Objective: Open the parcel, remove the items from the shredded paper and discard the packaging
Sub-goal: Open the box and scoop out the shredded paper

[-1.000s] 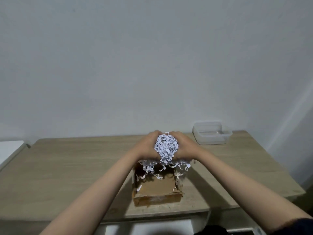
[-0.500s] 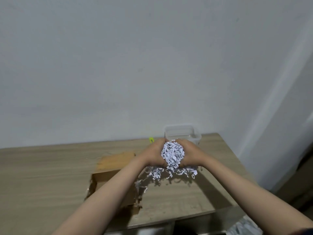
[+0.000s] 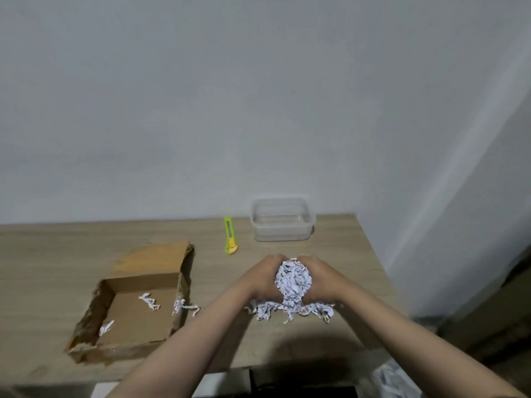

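Observation:
A wad of white shredded paper (image 3: 293, 282) is cupped between both my hands above the right part of the wooden table (image 3: 51, 254). My left hand (image 3: 263, 278) grips its left side and my right hand (image 3: 319, 280) grips its right side. Loose strands hang below the hands. The open brown cardboard parcel (image 3: 143, 259) lies to the left on the table, apart from my hands. A few paper shreds (image 3: 149, 300) remain inside it and at its right wall.
A yellow-green utility knife (image 3: 230, 234) lies behind my hands. A clear plastic container (image 3: 282, 219) stands at the back right by the wall. The table's right edge is close. More shredded paper (image 3: 393, 377) shows on the floor at the lower right.
Both hands have carried the paper wad from above the parcel to the right. The view has swung right, so the parcel now sits at the left and the knife is uncovered.

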